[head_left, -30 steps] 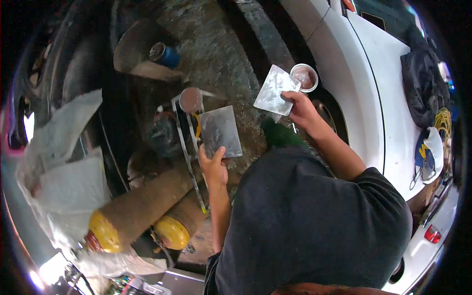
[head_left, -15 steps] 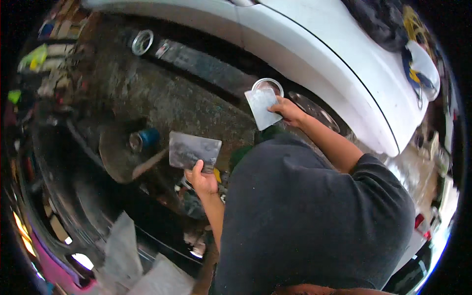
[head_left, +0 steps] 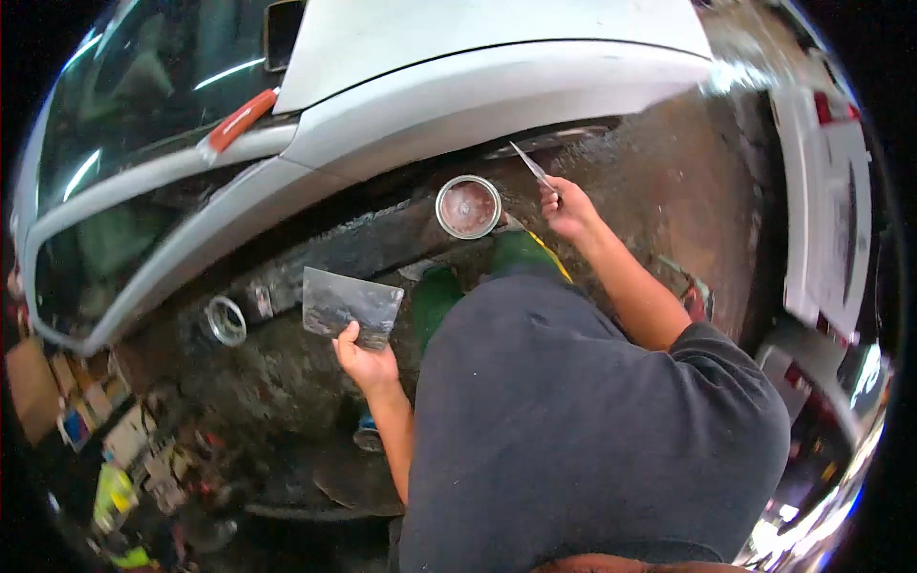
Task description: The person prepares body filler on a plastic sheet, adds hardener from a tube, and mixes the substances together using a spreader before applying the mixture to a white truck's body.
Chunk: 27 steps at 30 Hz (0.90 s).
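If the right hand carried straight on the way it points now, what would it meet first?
Probably the white car's side panel, beyond the thin plate that the right hand holds; depth is unclear, so the hand might pass under.

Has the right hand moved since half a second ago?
Yes, the right hand has moved away from the open can, and its thin plate no longer overlaps it in view.

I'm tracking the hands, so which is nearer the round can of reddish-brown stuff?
Right. The right hand is right of the can; the left hand is farther off, below and left in the picture.
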Available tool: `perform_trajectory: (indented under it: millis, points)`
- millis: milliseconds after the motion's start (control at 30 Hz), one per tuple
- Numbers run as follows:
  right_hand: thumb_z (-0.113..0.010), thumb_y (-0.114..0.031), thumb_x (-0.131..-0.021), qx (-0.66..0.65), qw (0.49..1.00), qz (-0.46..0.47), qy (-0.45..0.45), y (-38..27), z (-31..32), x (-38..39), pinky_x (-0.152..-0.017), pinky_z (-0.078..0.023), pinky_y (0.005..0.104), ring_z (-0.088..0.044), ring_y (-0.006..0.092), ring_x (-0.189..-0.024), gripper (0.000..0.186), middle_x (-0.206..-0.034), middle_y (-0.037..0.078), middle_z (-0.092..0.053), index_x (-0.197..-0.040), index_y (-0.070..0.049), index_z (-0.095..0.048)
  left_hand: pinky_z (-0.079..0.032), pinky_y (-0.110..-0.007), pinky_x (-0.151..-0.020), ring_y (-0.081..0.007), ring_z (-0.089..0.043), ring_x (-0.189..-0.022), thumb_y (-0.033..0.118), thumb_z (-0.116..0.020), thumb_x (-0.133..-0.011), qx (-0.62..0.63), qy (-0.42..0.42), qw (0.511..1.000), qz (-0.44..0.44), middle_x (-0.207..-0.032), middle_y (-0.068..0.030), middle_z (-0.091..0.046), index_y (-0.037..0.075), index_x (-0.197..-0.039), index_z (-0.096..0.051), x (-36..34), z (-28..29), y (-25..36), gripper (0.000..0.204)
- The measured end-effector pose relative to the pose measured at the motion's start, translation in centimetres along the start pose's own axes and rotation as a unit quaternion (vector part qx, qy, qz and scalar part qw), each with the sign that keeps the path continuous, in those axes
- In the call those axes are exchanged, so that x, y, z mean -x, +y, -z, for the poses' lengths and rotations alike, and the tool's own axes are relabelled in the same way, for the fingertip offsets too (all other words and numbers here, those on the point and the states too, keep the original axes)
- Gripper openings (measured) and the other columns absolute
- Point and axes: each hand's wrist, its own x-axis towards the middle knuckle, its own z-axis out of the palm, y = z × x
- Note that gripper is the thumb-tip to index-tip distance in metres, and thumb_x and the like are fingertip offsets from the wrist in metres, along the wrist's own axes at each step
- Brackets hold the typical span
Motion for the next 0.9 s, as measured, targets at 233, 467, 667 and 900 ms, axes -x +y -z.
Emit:
perform_trajectory:
  millis: [233,467,667,900]
  points:
    - [-0.056,-0.014,-0.098,-0.240,0.970,0.043,0.022,5.6,-2.3,7.0,-0.050,-0.050,0.0201,-0.055,0.0070,-0.058,0.013,-0.071,-0.001,-0.058,-0.090,-0.004,-0.059,-0.050,-0.042,-0.095,-0.0261,-0.061,-0.108,0.001,-0.059,-0.082,-0.079,-0.068,0.989,0.101,-0.121,-0.0125,-0.060,-0.002,-0.122,-0.055,-6.4,-0.9,5.0,0.040]
    - [-0.060,-0.018,-0.097,-0.095,0.971,0.180,0.130,8.5,-5.2,11.9,-0.051,-0.049,0.0248,-0.059,0.0110,-0.069,0.016,-0.086,0.001,-0.063,-0.105,-0.005,-0.056,-0.051,-0.042,-0.096,-0.0249,-0.062,-0.106,0.003,-0.062,-0.086,-0.147,-0.114,0.971,0.148,-0.116,-0.0108,-0.062,0.000,-0.119,-0.057,-9.8,-1.9,5.9,0.033]
    - [-0.068,-0.023,-0.092,0.101,0.968,0.198,0.120,8.7,-3.6,11.7,-0.053,-0.041,0.0256,-0.059,0.0096,-0.073,0.032,-0.094,0.001,-0.063,-0.116,-0.009,-0.052,-0.048,-0.041,-0.101,-0.0251,-0.058,-0.118,0.017,-0.060,-0.099,-0.189,-0.116,0.964,0.149,-0.135,-0.0131,-0.057,-0.002,-0.138,-0.048,-7.1,-4.0,5.2,0.045]
    - [-0.068,-0.021,-0.087,0.235,0.936,0.205,0.162,11.3,1.0,5.3,-0.056,-0.050,0.0324,-0.062,0.0137,-0.073,0.030,-0.088,0.005,-0.065,-0.111,-0.007,-0.057,-0.045,-0.041,-0.106,-0.0263,-0.053,-0.125,0.030,-0.053,-0.105,-0.326,-0.147,0.929,0.099,-0.140,-0.0147,-0.052,-0.003,-0.142,-0.042,-4.9,-4.6,5.1,0.051]
